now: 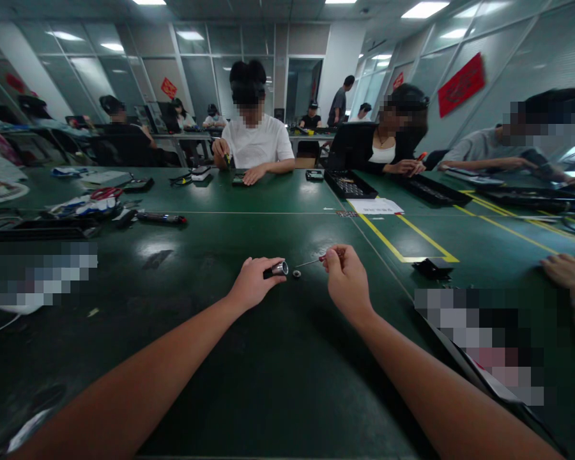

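My left hand (255, 281) is closed around a short metal cylinder (280, 268), dark at the body, whose round silver end faces right. In my right hand (347, 281) is a thin screwdriver (311, 262) with a reddish handle, its shaft pointing left toward the cylinder. Between the two hands a small round metal part (296, 274) lies on the green table mat (278, 383), just below the screwdriver's tip. Neither the tip nor the screwdriver shaft appears to touch the cylinder. The palm side of each hand is hidden.
A black bracket-like piece (432, 268) lies to the right, near another person's hand (568, 275). A black pen-like tool (161, 218) lies at the left, beyond it cloths and cables (93, 201). Across the table, a person in a white shirt (259, 144) works; black trays (349, 185) stand at right.
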Demonstrator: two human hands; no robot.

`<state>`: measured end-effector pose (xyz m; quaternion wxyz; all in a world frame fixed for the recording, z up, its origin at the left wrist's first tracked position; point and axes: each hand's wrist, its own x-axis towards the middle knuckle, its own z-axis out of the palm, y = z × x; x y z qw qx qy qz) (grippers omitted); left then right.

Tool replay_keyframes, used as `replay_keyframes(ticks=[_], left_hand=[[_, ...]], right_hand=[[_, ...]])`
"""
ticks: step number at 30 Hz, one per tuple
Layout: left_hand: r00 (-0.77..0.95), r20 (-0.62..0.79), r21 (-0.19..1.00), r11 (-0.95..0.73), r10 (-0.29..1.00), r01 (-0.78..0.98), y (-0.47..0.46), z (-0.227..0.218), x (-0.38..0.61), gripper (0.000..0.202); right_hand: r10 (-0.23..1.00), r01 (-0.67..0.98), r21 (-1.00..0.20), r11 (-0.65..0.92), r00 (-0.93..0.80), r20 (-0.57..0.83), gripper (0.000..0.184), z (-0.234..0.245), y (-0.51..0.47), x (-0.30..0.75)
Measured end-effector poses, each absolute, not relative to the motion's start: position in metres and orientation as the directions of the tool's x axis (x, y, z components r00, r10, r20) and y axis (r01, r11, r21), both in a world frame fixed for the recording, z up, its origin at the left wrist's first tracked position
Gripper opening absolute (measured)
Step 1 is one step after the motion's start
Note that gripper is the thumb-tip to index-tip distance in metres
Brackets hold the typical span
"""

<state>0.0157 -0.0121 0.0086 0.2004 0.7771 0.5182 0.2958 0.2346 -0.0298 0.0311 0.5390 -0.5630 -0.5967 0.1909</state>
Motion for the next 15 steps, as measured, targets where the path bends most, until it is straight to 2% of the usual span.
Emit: replay_keyframes(ticks=[5, 10, 15], left_hand=[[0.263, 0.27, 0.663, -0.377, 0.926, 0.646, -0.016, 0.013, 0.018, 0.036], [0.305, 0.26, 0.672, -0.398, 0.916, 0.624, -0.021, 0.021, 0.025, 0.047], [0.363, 0.139, 0.605, -0.369, 0.922, 0.706, -0.014, 0.028, 0.04, 0.029]], right_hand=[[0.86, 0.452, -0.838, 0.306, 0.247, 0.447, 0.023, 0.032, -0.03, 0.236], [0.828, 0.42, -0.843, 0.337, 0.294, 0.477, 0.023, 0.035, -0.029, 0.239], [0.807, 0.403, -0.84, 0.363, 0.316, 0.5, 0.023, 0.036, -0.029, 0.24]])
